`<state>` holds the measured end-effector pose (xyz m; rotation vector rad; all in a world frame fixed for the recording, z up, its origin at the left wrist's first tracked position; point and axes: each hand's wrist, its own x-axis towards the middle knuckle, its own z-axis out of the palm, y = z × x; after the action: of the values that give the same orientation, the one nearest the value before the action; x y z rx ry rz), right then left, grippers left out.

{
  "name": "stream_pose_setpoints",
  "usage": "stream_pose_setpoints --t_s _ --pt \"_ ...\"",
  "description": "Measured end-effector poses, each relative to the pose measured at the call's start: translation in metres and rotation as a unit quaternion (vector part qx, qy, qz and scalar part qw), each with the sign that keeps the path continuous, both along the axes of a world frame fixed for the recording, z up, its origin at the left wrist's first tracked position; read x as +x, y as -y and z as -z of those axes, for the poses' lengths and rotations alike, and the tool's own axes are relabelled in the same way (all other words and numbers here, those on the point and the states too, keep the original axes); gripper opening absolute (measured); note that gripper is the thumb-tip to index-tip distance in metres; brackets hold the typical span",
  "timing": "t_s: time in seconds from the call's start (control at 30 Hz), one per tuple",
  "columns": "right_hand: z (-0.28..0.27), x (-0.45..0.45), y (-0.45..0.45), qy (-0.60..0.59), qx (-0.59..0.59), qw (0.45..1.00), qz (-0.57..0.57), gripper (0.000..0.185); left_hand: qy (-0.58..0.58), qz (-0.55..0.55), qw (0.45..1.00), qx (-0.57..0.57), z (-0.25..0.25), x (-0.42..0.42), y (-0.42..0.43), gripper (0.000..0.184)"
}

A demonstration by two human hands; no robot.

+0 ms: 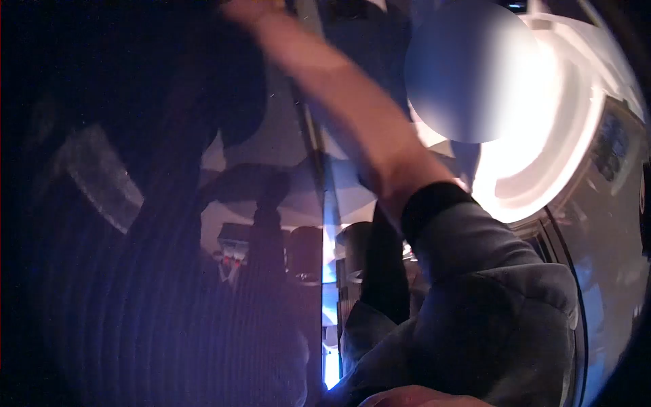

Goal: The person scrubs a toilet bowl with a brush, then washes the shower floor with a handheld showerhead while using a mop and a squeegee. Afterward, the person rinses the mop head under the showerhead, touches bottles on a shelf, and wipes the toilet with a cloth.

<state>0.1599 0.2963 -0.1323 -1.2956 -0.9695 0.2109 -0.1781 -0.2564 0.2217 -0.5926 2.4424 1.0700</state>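
Observation:
A bare forearm in a short grey sleeve with a black cuff stretches from the lower right to the upper left. At its end, my right hand [247, 10] is blurred and cut off by the top edge. Its fingers cannot be made out, nor anything they may hold. The hand is nearest to a dark, glossy surface [163, 285] that fills the left side. A patch of skin [424, 397] shows at the bottom edge; which part of the body it is, I cannot tell. No left hand can be made out.
A bright white rounded object [566, 129] stands at the upper right, partly covered by a round blur. Bluish light shows through a narrow vertical gap [330, 312] near the middle. A small grey object with red spots [233, 247] appears left of the gap, perhaps as a reflection.

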Motion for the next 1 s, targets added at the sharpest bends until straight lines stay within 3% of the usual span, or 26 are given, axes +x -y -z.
stream_pose_setpoints --t_s 0.03,0.07,0.1,0.2,0.27,0.37,0.4,0.47,0.5,0.53,0.6,0.63,0.7,0.73,0.77,0.8,0.83,0.87,0.93,1.0 --pt "0.098 -0.023 -0.001 -0.147 -0.136 0.972 -0.121 0.041 -0.006 0.002 1.000 -0.003 -0.004 -0.001 -0.002 0.034" --pt "0.056 -0.004 0.034 -0.140 -0.223 0.961 -0.080 0.046 -0.014 0.001 1.000 -0.006 -0.012 0.001 -0.005 0.034" --pt "0.058 -0.009 0.080 -0.151 -0.318 0.932 -0.084 0.047 -0.019 0.004 1.000 -0.011 -0.018 0.003 -0.007 0.034" --pt "0.087 -0.077 0.258 -0.171 -0.617 0.742 -0.202 0.051 -0.012 0.014 1.000 -0.022 -0.020 0.009 -0.006 0.034" --pt "0.071 -0.128 0.363 -0.219 -0.709 0.631 -0.226 0.053 -0.001 0.011 1.000 -0.017 -0.009 0.000 -0.002 0.034" --pt "0.027 -0.178 0.456 -0.354 -0.738 0.554 -0.151 0.051 -0.002 0.025 1.000 -0.018 -0.013 -0.001 -0.005 0.035" --pt "0.045 -0.188 0.466 -0.307 -0.753 0.530 -0.243 0.041 -0.001 0.027 0.999 -0.019 -0.018 -0.001 -0.005 0.035" --pt "0.056 -0.164 0.412 0.029 -0.701 0.636 -0.321 0.020 0.000 0.036 0.999 -0.014 -0.022 0.000 -0.004 0.035" --pt "0.069 -0.153 0.365 -0.047 -0.631 0.747 -0.205 0.019 0.000 0.035 0.999 -0.007 -0.016 -0.006 0.003 0.035" --pt "0.043 -0.123 0.283 -0.372 -0.566 0.734 -0.050 0.020 0.003 0.036 0.999 -0.007 -0.016 -0.005 0.002 0.035" --pt "-0.010 -0.072 0.157 -0.312 -0.425 0.845 -0.086 0.033 0.005 0.048 0.999 -0.001 -0.014 -0.007 0.005 0.035" --pt "-0.063 -0.070 0.140 -0.295 -0.396 0.868 -0.057 0.030 0.007 0.052 0.999 0.002 -0.013 -0.007 0.007 0.035" --pt "-0.169 -0.063 0.108 -0.254 -0.338 0.906 -0.002 0.043 0.016 0.061 0.998 -0.003 -0.008 -0.009 0.013 0.035" --pt "-0.206 -0.035 0.155 -0.283 -0.195 0.938 -0.042 0.048 0.021 0.068 0.997 -0.005 -0.006 -0.011 0.012 0.035" --pt "-0.211 -0.054 0.189 -0.155 -0.143 0.976 -0.047 0.047 0.027 0.077 0.997 -0.010 -0.001 -0.016 0.015 0.035" --pt "-0.205 -0.079 0.216 -0.224 -0.114 0.964 -0.090 0.039 0.034 0.082 0.996 -0.013 0.004 -0.019 0.018 0.035" --pt "-0.200 -0.085 0.255 -0.181 -0.177 0.964 -0.086 0.033 0.039 0.088 0.995 -0.015 0.011 -0.020 0.022 0.035" --pt "-0.190 -0.080 0.286 -0.275 -0.165 0.944 -0.083 0.031 0.044 0.089 0.995 -0.013 0.016 -0.020 0.027 0.035" --pt "-0.169 -0.102 0.349 -0.348 -0.417 0.839 -0.043 0.032 0.046 0.090 0.995 -0.003 0.026 -0.018 0.040 0.035" --pt "-0.137 -0.111 0.411 -0.399 -0.525 0.738 -0.145 0.031 0.044 0.082 0.996 0.004 0.026 -0.018 0.056 0.035"
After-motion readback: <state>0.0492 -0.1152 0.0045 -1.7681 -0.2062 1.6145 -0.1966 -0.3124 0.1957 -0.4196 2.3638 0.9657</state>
